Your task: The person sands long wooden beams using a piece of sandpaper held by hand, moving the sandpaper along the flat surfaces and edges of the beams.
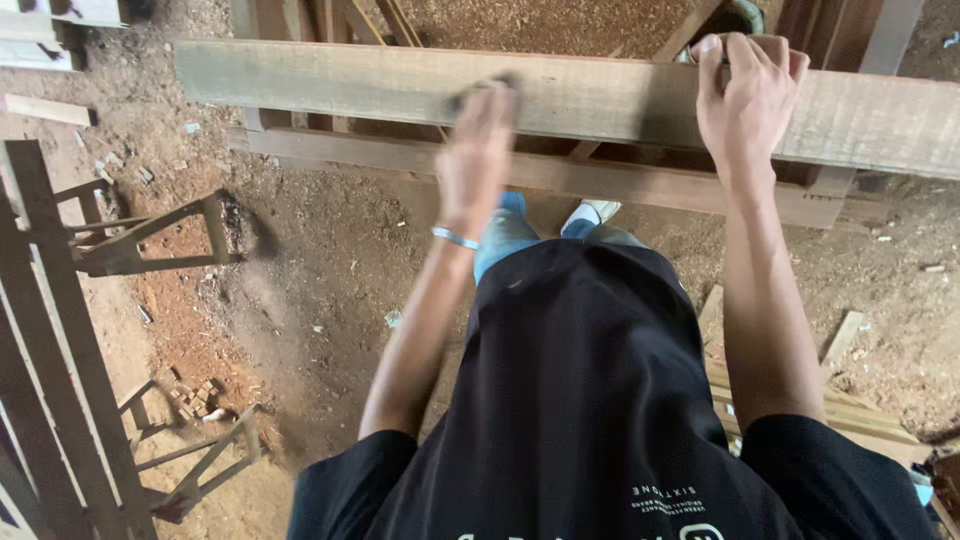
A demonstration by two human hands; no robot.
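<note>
on the plank [600,100], both hands: left hand [478,150], right hand [745,95].

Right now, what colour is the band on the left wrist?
Light blue, almost silvery; the wristband shows best in the head view, just below the left hand.

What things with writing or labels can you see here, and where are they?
Shirt print: small white lettering on the person's black shirt, bottom middle of the view.
No packages, signs or screens show; only the wooden plank under the left hand and right hand, over sawdust ground.
</note>
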